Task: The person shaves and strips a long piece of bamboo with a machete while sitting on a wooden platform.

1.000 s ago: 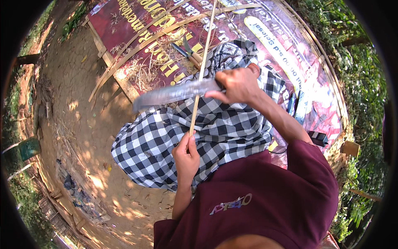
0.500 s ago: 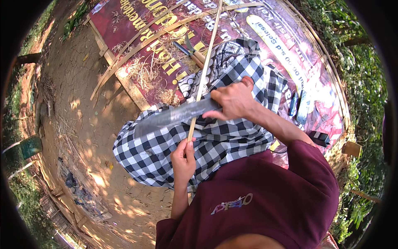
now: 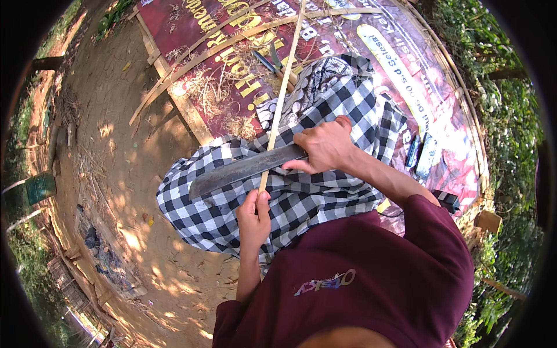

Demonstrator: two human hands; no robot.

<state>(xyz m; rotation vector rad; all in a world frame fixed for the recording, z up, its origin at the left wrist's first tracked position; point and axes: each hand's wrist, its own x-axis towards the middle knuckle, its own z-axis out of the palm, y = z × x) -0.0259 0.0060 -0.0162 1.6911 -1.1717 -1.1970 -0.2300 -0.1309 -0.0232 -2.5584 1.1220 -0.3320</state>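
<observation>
The right hand (image 3: 325,145) is gripping a broad machete (image 3: 243,169), its fingers closing around a handle that is mostly hiding inside the fist. The left hand (image 3: 253,217) is pinching the near end of a pale wooden strip (image 3: 283,95) between thumb and fingers. The strip is running up and away over the person's lap, its far end reaching the top of the view. The blade is crossing the strip just beyond the left fingertips; whether its edge is actually biting into the wood is hard to tell from above. The tip is pointing left, ending over the checkered cloth (image 3: 194,226), inside the cloth's left edge. Past that edge, bare earth (image 3: 116,168) is spreading out, giving the tip side open room. Ahead, a platform edged by a wooden beam (image 3: 188,110) is carrying a red banner (image 3: 174,29), where curved strips (image 3: 232,40) and curly shavings (image 3: 203,87) are lying. Two wooden-handled tools (image 3: 288,75) are resting close behind the held strip, narrowing the space there. Slim blue objects (image 3: 413,152) are lying right of the cloth, near the right forearm.
</observation>
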